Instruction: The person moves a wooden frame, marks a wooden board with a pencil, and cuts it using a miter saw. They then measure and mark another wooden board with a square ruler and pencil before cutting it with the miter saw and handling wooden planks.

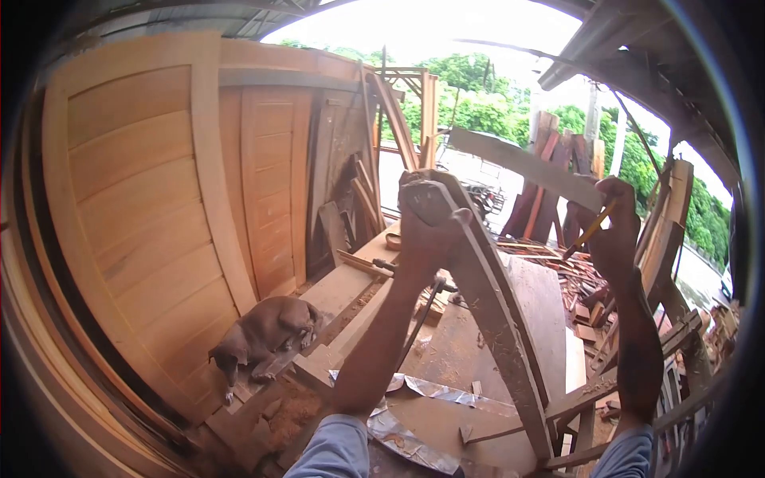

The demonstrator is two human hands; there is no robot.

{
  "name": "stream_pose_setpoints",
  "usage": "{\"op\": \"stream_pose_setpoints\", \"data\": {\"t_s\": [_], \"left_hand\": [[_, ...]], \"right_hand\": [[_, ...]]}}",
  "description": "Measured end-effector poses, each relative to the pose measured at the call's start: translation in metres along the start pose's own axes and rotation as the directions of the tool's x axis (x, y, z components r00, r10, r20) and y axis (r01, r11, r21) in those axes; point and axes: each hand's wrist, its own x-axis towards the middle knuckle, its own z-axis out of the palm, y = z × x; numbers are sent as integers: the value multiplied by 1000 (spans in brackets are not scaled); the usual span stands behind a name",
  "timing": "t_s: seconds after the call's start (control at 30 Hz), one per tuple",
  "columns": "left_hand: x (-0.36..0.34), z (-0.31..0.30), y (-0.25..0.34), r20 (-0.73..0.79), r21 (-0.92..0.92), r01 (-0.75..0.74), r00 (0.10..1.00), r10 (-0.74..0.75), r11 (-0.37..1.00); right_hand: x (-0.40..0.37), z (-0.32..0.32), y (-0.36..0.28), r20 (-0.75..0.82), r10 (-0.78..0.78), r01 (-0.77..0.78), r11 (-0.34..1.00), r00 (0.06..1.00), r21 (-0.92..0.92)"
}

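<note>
My left hand (437,239) is closed around the upper end of a pair of long wooden pieces (498,319), which stand tilted and run down to the lower right. Their top end, broad and rounded, shows above my fingers. My right hand (615,231) is raised on the right, gripping one end of a flat greyish-brown strip (522,166) that looks like a thin board. The strip reaches leftward, above the wooden pieces. A yellow pencil (590,231) also sits in my right hand, its point slanting down and left.
Panelled wooden doors (139,167) lean along the left. Below them is a brown shape (267,334) that looks like a dog lying down. A clamp (422,311) is on the workbench (470,350). Scrap wood (586,283) and upright boards (550,183) are piled at the right.
</note>
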Motion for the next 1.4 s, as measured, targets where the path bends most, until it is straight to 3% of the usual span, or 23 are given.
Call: {"op": "stream_pose_setpoints", "data": {"t_s": [0.07, 0.1, 0.13, 0.17, 0.2, 0.23, 0.27, 0.33, 0.37, 0.4, 0.47, 0.53, 0.63, 0.7, 0.73, 0.8, 0.87, 0.93, 0.97, 1.03, 1.17, 1.33, 1.4], "left_hand": [[0, 0, -14, -98, -35, 81, 992, -84, 996], [-3, 0, -17, -88, -17, -33, 996, 31, 999], [-10, 1, -30, -179, 311, -196, 949, 260, 930], [-19, 1, -39, -105, 427, -376, 883, 458, 823], [-43, 24, -31, -207, 148, -478, 841, 500, 866], [-66, 30, -27, -198, 231, -525, 799, 568, 819], [-91, 35, -30, -167, 172, -560, 794, 584, 810], [-161, 63, -26, -19, 7, -362, 932, 362, 932], [-195, 85, -27, 26, -104, -232, 971, 236, 967], [-230, 103, -25, 72, -197, -93, 991, 109, 976], [-292, 124, -13, 217, -421, 375, 926, -309, 826], [-333, 143, -15, 350, -305, 633, 769, -535, 711], [-407, 192, 11, 599, -286, 733, 640, -482, 617], [-460, 221, 31, 782, -254, 767, 521, -342, 589], [-490, 237, 44, 849, -237, 779, 457, -267, 580], [-553, 271, 71, 951, -181, 878, 271, -149, 442], [-611, 303, 109, 977, 86, 986, -55, -208, 145], [-674, 329, 131, 954, 284, 938, -255, -160, 200], [-708, 341, 137, 943, 326, 927, -304, -132, 188], [-770, 355, 151, 867, 488, 868, -494, -63, -89], [-829, 385, 200, 841, 538, 840, -540, -21, -66], [-903, 422, 220, 837, 547, 837, -546, -21, 2], [-939, 441, 214, 839, 544, 828, -535, 96, -135]], "right_hand": [[-20, -16, -2, -187, 142, -83, 954, 972, 288], [-33, -26, -19, -271, 144, -134, 989, 952, 55], [-53, -27, -19, -297, 240, -136, 934, 924, 330], [-74, -33, -33, -327, 208, -139, 965, 922, 224], [-97, -40, -44, -327, 139, -92, 984, 935, 155], [-129, -46, -51, -312, 163, -162, 986, 936, 30], [-161, -43, -54, -260, 300, -173, 891, 918, 419], [-227, -65, -75, -48, 294, -251, 880, 955, 403], [-253, -72, -77, -54, 110, -91, 957, 992, 274], [-282, -86, -94, 7, 109, -109, 989, 994, 100], [-324, -137, -134, 91, 125, -115, 988, 988, -105], [-367, -180, -169, 68, 244, -221, 943, 967, -250], [-416, -254, -242, 119, 592, -433, 698, 797, -570], [-465, -290, -290, -202, 671, -674, 578, 713, -459], [-491, -303, -313, -241, 687, -701, 533, 685, -473], [-524, -332, -366, -712, 598, -886, 459, 369, -73], [-544, -361, -427, -870, 482, -903, 412, 103, 121], [-544, -392, -482, -933, 344, -805, 522, -104, 282], [-551, -406, -508, -957, 271, -936, 301, -100, 183], [-542, -432, -552, -948, 171, -860, 402, -268, 315], [-568, -482, -605, -944, 14, -744, 612, -329, 268], [-627, -557, -618, -920, -149, -728, 661, -363, 180], [-654, -587, -620, -901, -267, -815, 561, -341, 143]]}}
